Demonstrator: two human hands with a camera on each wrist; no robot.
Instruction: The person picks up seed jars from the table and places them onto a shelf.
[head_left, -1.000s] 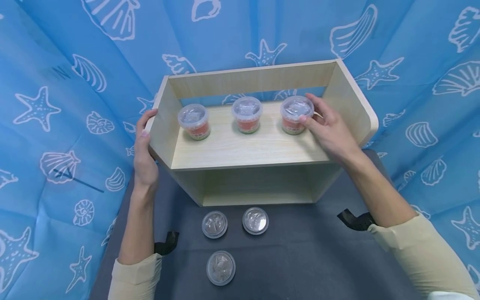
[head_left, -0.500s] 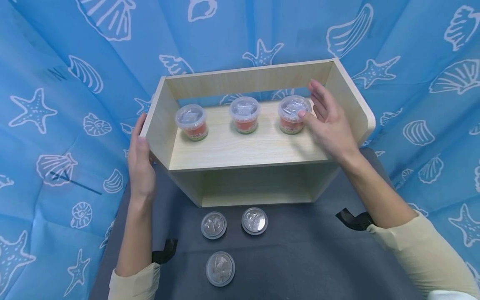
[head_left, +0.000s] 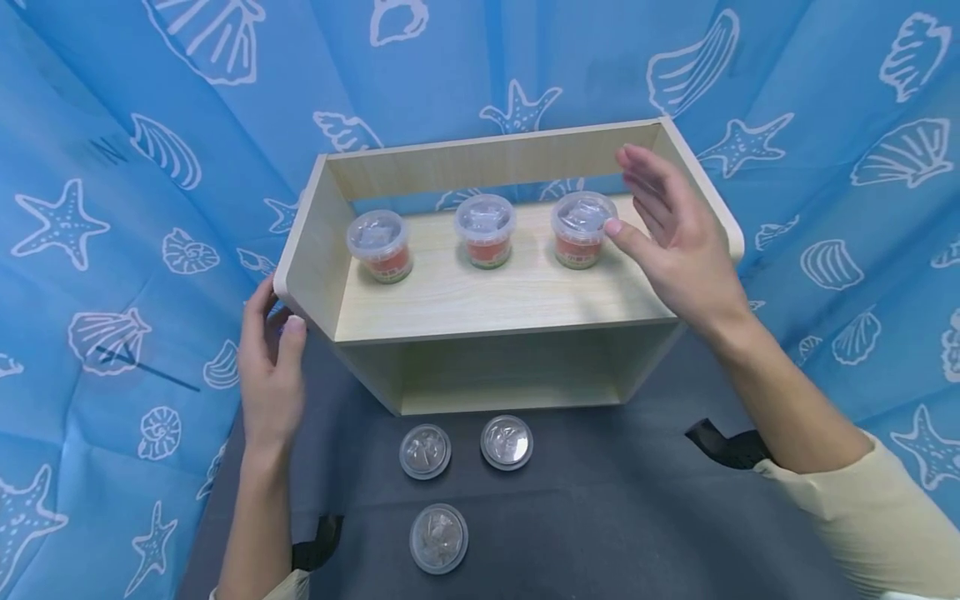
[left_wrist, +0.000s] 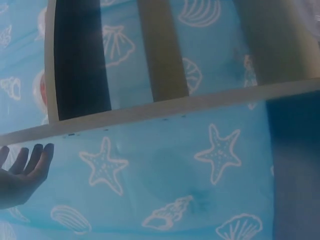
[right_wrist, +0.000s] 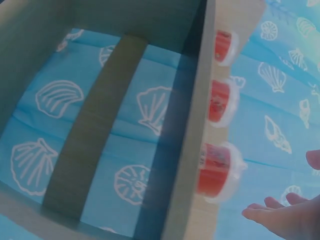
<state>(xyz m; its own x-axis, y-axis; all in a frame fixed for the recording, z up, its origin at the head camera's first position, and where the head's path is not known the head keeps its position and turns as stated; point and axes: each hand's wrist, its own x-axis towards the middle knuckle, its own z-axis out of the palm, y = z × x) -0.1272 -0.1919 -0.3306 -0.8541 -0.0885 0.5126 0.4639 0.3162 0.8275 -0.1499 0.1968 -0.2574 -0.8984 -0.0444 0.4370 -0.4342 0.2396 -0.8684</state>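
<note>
Three small lidded plastic tubs with red sides stand in a row on the upper level of a pale wooden shelf unit (head_left: 480, 315): a left tub (head_left: 381, 247), a middle tub (head_left: 486, 233) and a right tub (head_left: 579, 232). My right hand (head_left: 688, 254) is beside the right tub, its fingers extended and thumb tip near the lid. In the right wrist view that hand (right_wrist: 287, 220) is apart from the right tub (right_wrist: 214, 172). At the unit's left side panel, my left hand (head_left: 270, 375) has loosely bent fingers right at the panel's front edge.
On the dark table (head_left: 600, 517), in front of the unit, are three more round lidded tubs: one at left (head_left: 425, 452), one at right (head_left: 507, 442) and one nearer (head_left: 438, 538). A blue shell-print curtain (head_left: 135, 250) hangs behind and at both sides.
My right hand has let go of the right tub and drawn away to the right, its fingers spreading. The left hand has loosened from the side panel and slid down toward me.
</note>
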